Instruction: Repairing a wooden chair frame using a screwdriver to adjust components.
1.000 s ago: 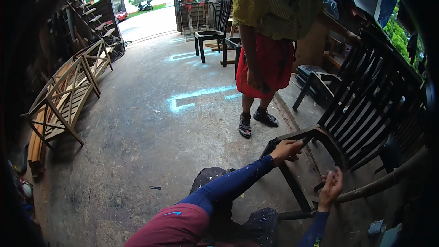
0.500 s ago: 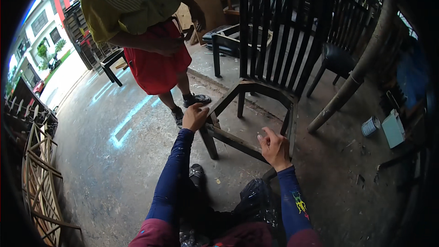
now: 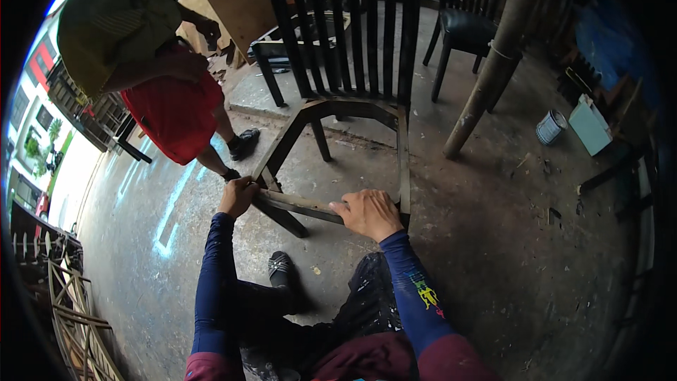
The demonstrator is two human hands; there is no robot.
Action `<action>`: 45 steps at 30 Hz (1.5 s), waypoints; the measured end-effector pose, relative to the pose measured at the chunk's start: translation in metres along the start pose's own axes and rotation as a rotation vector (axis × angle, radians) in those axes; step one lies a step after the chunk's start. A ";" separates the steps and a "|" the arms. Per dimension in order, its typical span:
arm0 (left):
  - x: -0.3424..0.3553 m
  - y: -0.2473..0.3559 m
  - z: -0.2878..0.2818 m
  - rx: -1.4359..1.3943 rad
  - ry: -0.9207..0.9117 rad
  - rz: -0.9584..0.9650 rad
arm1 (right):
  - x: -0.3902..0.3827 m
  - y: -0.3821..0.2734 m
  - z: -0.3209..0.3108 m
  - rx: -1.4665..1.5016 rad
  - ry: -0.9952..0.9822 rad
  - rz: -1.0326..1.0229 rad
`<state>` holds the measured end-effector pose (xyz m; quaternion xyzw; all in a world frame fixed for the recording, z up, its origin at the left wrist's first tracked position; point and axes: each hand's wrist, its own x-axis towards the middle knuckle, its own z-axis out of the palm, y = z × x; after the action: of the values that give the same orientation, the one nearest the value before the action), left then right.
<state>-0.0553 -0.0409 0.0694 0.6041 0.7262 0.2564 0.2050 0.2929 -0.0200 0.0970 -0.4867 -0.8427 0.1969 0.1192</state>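
A dark wooden chair (image 3: 338, 102) with a slatted back and an open seat frame stands upright in front of me. My left hand (image 3: 236, 196) grips the front left corner of the seat frame, fingers curled over it. My right hand (image 3: 368, 212) rests curled over the right part of the front rail (image 3: 296, 201), near that corner. The hole of the seat shows the bare floor. My knees and one sandalled foot are below the chair.
A person in red shorts (image 3: 169, 113) stands at left. A wooden post (image 3: 479, 99) leans at right, before a black-seated chair (image 3: 469, 32). A can (image 3: 551, 127), light-coloured board (image 3: 590, 125) and blue sheet (image 3: 603, 42) lie right. Wooden lattice frames (image 3: 74, 317) lie lower left.
My view has turned right onto the chair. Both hands have moved from loosely raised over the seat frame onto its front rail and closed on it.
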 end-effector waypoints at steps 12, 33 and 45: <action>-0.002 0.007 0.013 0.030 0.103 -0.033 | -0.002 0.004 -0.006 0.033 0.056 -0.058; -0.011 0.000 0.032 0.075 0.288 -0.131 | 0.000 -0.017 -0.012 0.024 -0.038 -0.085; -0.005 0.003 0.035 0.108 0.284 -0.120 | 0.002 -0.004 -0.012 0.112 -0.043 -0.047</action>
<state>-0.0306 -0.0408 0.0433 0.5275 0.7953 0.2870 0.0826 0.2938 -0.0179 0.1097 -0.4548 -0.8440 0.2514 0.1327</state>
